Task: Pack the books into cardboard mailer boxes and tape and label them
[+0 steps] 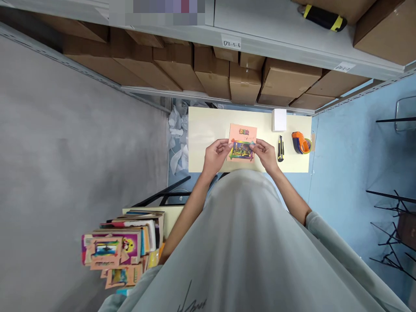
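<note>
A thin pink printed card (242, 132), with a coloured heading at its top and a rainbow-framed picture below, is held upright between both hands above the pale yellow table (208, 123). My left hand (217, 156) grips its left edge, the thumb on the front and the fingers curled behind. On the opposite edge my right hand (265, 156) pinches it the same way, its thumb over the picture. Close to the right hand lies a black and yellow utility knife (281, 148). Whether the card is a single sheet or a packet, I cannot tell.
An orange and blue tape dispenser (301, 143) and a white box (279, 120) occupy the table's right side. Books and similar pink cards (107, 251) are piled at lower left. Cardboard boxes (245, 82) fill the shelf above; another utility knife (325, 18) lies higher up. Crumpled white plastic (177, 130) sits left.
</note>
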Tool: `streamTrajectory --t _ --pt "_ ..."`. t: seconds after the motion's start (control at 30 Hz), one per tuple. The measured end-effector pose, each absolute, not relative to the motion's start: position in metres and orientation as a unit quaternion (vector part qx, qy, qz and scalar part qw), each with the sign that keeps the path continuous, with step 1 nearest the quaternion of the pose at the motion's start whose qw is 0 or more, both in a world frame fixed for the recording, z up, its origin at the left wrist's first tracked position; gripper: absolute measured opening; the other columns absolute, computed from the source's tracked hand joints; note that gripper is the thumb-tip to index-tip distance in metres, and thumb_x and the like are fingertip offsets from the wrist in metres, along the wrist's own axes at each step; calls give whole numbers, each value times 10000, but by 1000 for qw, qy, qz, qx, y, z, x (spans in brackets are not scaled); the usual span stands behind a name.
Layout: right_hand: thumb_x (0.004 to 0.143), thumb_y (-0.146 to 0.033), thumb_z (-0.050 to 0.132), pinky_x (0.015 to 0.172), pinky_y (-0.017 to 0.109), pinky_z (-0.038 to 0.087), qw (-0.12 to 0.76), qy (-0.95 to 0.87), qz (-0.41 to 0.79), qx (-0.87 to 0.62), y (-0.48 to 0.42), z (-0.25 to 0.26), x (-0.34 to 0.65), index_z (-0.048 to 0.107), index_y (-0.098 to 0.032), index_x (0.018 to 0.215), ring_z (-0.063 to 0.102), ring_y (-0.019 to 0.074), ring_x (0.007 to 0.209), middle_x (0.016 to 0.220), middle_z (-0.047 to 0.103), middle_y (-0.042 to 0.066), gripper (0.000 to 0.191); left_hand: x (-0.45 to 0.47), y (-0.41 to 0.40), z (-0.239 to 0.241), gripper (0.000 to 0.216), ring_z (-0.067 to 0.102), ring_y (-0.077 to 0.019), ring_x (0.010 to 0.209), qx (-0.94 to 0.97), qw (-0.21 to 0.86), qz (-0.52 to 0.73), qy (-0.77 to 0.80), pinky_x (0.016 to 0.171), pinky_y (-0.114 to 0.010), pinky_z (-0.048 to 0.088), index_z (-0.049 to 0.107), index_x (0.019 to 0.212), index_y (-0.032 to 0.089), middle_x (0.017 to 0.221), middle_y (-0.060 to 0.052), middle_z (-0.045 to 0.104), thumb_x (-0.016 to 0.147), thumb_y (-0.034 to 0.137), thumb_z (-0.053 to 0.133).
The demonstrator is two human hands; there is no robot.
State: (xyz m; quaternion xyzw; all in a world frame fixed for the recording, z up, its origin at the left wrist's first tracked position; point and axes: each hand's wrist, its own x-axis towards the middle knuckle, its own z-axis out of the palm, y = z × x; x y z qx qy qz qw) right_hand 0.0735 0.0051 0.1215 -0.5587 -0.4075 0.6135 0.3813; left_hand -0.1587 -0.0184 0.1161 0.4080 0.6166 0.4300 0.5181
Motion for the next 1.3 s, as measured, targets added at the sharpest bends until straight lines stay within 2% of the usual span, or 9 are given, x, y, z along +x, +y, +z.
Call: streamTrajectory --t 0.1,0.23,0.37,0.6,0.7,0.9,1.0,1.13,1.3 --pt "716 -761 966 952 399 644 344 -387 633 -575 12 98 58 796 -244 1101 775 244 970 1015 854 54 667 -167 -17 84 567 800 -240 975 352 550 419 632 939 -391 678 763 1051 213 994 -74 815 829 721 882" --pt "660 -759 949 923 386 629 290 -384 648 -590 28 59 22 756 -236 1018 768 247 954 948 831 46 662 -196 -15 43 456 790 -238 957 294 554 398 669 970 -404 663 755 999 210 941 -61 813 775 576 911" --pt "759 -700 900 893 356 617 228 -414 625 -621 51 23 -27 725 -234 957 759 248 944 847 786 19 536 -239 0 10 332 785 -242 926 257 536 385 706 958 -396 649 748 966 208 868 -43 795 777 449 876" --pt "921 -377 791 885 315 606 168 -416 587 -674 87 -35 -89 755 -213 1027 768 217 919 865 812 8 198 -282 42 -47 154 791 -248 937 257 504 328 757 872 -333 621 793 921 181 886 -66 821 833 305 774" --pt "951 -295 746 876 317 594 132 -432 556 -698 91 -53 -97 775 -206 1040 770 222 891 843 806 6 129 -286 49 -67 129 807 -262 954 259 492 285 781 901 -345 611 818 922 187 908 -75 841 827 254 763" --pt "987 -260 710 910 338 594 108 -469 496 -723 80 -62 -98 812 -236 1128 786 244 961 1042 849 36 176 -285 41 -87 184 807 -278 977 326 463 257 784 925 -364 590 844 1053 225 997 -61 868 912 281 739" --pt "1011 -309 719 943 360 600 101 -477 461 -741 72 -59 -98 793 -247 1198 779 254 999 1153 831 63 210 -280 35 -90 210 790 -276 931 360 436 259 783 927 -376 594 829 1107 241 1005 -56 854 930 283 726" --pt "1009 -397 765 999 411 599 84 -449 398 -795 66 -59 -102 710 -226 1325 757 280 1096 1295 779 121 363 -271 30 -93 272 758 -267 882 382 413 259 785 926 -395 601 810 1187 224 1071 -93 823 939 268 707" --pt "935 -383 835 944 397 598 105 -396 421 -809 69 -68 -113 678 -261 1064 734 270 1016 1131 763 89 238 -269 25 -98 276 758 -287 945 396 393 271 785 964 -433 608 798 1210 219 1089 -115 798 966 256 675"
